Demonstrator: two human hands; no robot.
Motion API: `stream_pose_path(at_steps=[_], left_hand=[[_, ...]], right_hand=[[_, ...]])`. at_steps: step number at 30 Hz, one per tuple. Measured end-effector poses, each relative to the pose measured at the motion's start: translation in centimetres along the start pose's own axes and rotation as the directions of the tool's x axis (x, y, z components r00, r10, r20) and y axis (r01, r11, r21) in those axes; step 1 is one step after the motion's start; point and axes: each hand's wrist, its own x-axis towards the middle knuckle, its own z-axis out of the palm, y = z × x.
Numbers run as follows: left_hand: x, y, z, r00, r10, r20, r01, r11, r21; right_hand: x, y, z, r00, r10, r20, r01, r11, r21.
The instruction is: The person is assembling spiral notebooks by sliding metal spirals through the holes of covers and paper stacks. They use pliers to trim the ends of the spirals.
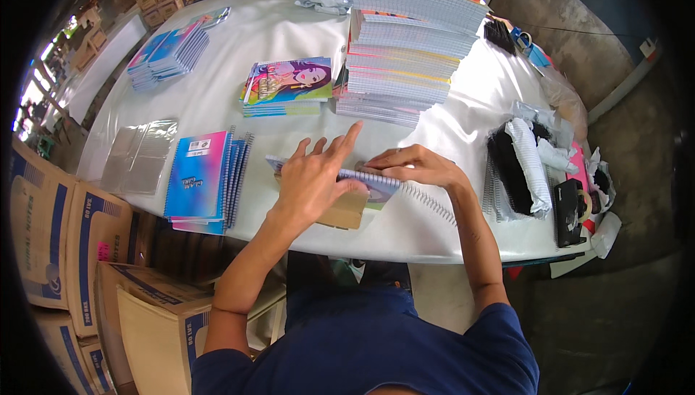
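A notebook (340, 215) is held on edge over the near middle of the table, its brown cardboard back toward me. My left hand (315, 181) grips it, thumb on the near side and fingers over the top, the index finger stretched out. A wire spiral coil (428, 203) runs along its upper edge and sticks out well past the right end. My right hand (416, 165) has its fingers closed at this edge, on the coil; the fingertips are partly hidden. Just beyond lies a small pile of notebooks (293, 82) with a pictured cover.
A tall stack of unbound page blocks (405, 55) stands at the back. Blue-pink spiral notebooks (195, 178) and clear plastic sleeves (141, 156) lie left; wrapped black coils (510, 170) and a black box (569, 210) lie right. Cardboard cartons (163, 286) stand at lower left.
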Motion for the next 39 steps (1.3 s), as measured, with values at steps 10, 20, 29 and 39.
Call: stream_pose_path(at_steps=[10,20,29,39], left_hand=[[-0.7,-1.7,-0.7,0.997,-0.051,-0.064,0.051,0.999,-0.005],[-1.3,-2.7,-1.5,0.996,-0.085,-0.041,0.085,0.996,0.012],[-1.7,-3.6,-1.9,0.99,-0.121,-0.069,0.124,0.992,0.037],[-2.4,-6.3,-0.7,0.923,-0.266,-0.278,0.16,0.922,-0.353]], right_hand=[[0.2,1.1,-0.7,0.998,0.05,-0.049,-0.015,0.84,0.542],[2.9,-1.3,0.9,0.997,0.038,0.065,-0.046,0.991,0.123],[4.1,1.9,-0.5,0.999,0.043,-0.02,-0.038,0.98,0.195],[5.6,-1.5,2.2,0.994,0.085,-0.068,-0.054,0.93,0.365]])
